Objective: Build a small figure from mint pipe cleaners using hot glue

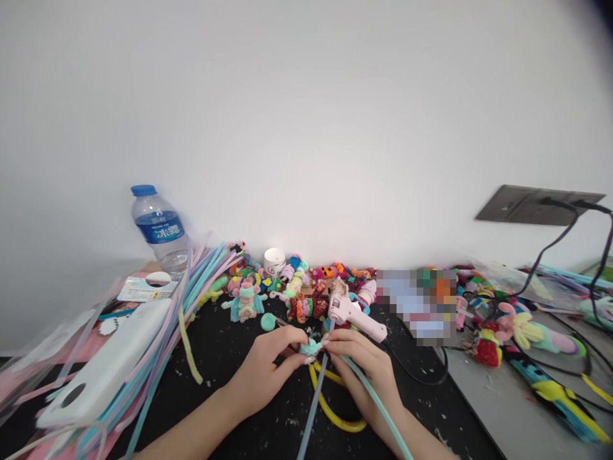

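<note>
Between my two hands is a small mint-green coil of pipe cleaner (311, 347). My left hand (272, 361) pinches the coil from the left with thumb and fingers. My right hand (366, 364) has its fingertips closed at the coil's right side, where a mint pipe cleaner strand (376, 393) runs back under the palm toward me. Just beyond my right fingers lies a pink glue gun (357, 317), a long translucent glue stick (315, 406) reaching from it toward me. Below the hands a yellow looped tube (335, 418) rests on the black mat (258, 421).
Left are a bundle of pastel pipe cleaners (177, 319), a white box-like holder (115, 358) and a water bottle (160, 227). Several fuzzy figures (246, 299), a paper cup (274, 262) and a mint disc (268, 321) lie ahead. Right are black cables (443, 377) and a wall socket (522, 204).
</note>
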Tool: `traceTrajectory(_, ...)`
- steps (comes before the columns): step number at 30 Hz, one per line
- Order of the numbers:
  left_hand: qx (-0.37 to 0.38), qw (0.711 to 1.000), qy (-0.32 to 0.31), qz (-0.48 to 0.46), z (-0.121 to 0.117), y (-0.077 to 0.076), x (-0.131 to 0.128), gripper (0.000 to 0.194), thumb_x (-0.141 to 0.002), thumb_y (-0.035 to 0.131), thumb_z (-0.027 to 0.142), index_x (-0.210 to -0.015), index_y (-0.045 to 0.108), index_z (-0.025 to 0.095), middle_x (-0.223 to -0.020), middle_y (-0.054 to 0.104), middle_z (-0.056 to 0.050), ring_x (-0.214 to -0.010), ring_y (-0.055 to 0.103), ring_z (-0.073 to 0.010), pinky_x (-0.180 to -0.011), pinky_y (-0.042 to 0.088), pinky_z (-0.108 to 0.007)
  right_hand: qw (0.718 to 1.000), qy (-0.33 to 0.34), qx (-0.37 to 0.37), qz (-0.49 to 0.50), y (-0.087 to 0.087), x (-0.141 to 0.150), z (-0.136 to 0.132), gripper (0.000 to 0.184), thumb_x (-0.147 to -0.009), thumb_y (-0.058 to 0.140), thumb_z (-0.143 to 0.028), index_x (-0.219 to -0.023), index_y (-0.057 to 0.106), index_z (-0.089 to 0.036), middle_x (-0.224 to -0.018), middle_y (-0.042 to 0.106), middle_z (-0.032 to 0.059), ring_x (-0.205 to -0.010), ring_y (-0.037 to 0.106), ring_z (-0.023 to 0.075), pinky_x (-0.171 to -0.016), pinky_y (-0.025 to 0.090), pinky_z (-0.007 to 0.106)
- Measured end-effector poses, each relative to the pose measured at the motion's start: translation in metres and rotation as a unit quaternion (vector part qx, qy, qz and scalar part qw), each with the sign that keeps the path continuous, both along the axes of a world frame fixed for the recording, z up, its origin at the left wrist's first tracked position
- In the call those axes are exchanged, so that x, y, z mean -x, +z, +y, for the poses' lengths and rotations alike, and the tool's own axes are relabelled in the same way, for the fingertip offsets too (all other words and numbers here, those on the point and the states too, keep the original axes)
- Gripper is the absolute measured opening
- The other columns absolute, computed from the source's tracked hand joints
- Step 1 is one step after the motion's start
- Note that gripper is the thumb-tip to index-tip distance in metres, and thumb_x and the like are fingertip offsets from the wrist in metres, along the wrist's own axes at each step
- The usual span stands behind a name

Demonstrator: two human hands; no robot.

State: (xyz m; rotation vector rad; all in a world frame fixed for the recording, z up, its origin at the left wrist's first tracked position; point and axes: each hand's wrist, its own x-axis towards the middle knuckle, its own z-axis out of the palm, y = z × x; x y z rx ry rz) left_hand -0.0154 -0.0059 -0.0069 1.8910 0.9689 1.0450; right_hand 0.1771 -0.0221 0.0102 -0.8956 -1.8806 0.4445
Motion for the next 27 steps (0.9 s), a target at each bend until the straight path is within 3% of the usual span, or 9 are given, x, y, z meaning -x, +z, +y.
traceTrajectory(7, -0.022, 0.999, -0.044, -0.015, -0.002, 0.009, -0.002, 0.009, -0.082, 0.051, 0.015, -0.085, 0.059, 0.02, -0.092, 0.064, -0.005, -0.09, 0.06, -0.0174, -0.081, 0.048, -0.029, 0.99, -0.016, 0.133, 0.04, -0.004, 0.001, -0.002, 0.007, -0.079, 0.059, -0.017, -0.078, 0.066, -0.017, -0.075, 0.067, 0.0036, -0.067, 0.063, 0.0158, -0.063, 0.051, 0.023)
traceTrajectory(12, 0.093, 0.993, -0.016, -0.068, -0.001, 0.006, -0.004, 0.023, -0.078, 0.054, 0.015, -0.1, 0.051, 0.022, -0.092, 0.064, -0.003, -0.085, 0.062, -0.0165, -0.079, 0.05, -0.029, 0.983, -0.056, 0.161, 0.067, -0.003, -0.002, -0.001, 0.009, -0.08, 0.056, -0.017, -0.078, 0.065, -0.017, -0.075, 0.067, 0.0038, -0.066, 0.062, 0.0165, -0.06, 0.05, 0.023)
traceTrajectory(15, 0.131, 0.987, 0.046, -0.084, 0.004, 0.005, -0.003, 0.031, -0.076, 0.057, 0.018, -0.106, 0.049, 0.022, -0.091, 0.065, -0.003, -0.086, 0.062, -0.0172, -0.08, 0.05, -0.03, 0.983, -0.114, 0.124, 0.066, -0.002, -0.005, 0.002, 0.01, -0.08, 0.054, -0.017, -0.081, 0.064, -0.018, -0.079, 0.067, 0.0049, -0.071, 0.063, 0.0183, -0.064, 0.051, 0.025)
traceTrajectory(18, 0.166, 0.977, 0.086, -0.106, 0.009, 0.006, 0.0, 0.022, -0.073, 0.062, 0.025, -0.094, 0.058, 0.018, -0.09, 0.066, -0.004, -0.088, 0.061, -0.0191, -0.08, 0.049, -0.031, 0.992, -0.106, 0.057, 0.043, -0.004, -0.007, 0.005, 0.012, -0.081, 0.053, -0.016, -0.084, 0.065, -0.018, -0.084, 0.067, 0.0062, -0.08, 0.063, 0.0199, -0.072, 0.05, 0.028)
traceTrajectory(23, 0.293, 0.932, 0.031, -0.212, 0.011, 0.01, 0.002, 0.024, -0.073, 0.064, 0.031, -0.091, 0.059, 0.016, -0.082, 0.065, -0.003, -0.079, 0.063, -0.0178, -0.072, 0.052, -0.031, 0.996, -0.082, -0.022, -0.006, -0.005, -0.007, 0.006, 0.016, -0.082, 0.052, -0.014, -0.089, 0.066, -0.019, -0.087, 0.068, 0.0072, -0.083, 0.063, 0.0195, -0.075, 0.051, 0.03)
traceTrajectory(27, 0.323, 0.91, -0.005, -0.261, 0.008, 0.011, 0.001, 0.021, -0.072, 0.066, 0.03, -0.088, 0.06, 0.017, -0.086, 0.064, -0.002, -0.086, 0.06, -0.0173, -0.078, 0.051, -0.034, 0.998, -0.029, -0.041, -0.047, -0.001, -0.004, 0.005, 0.02, -0.082, 0.052, -0.013, -0.095, 0.066, -0.021, -0.091, 0.068, 0.007, -0.083, 0.062, 0.0195, -0.072, 0.051, 0.032)
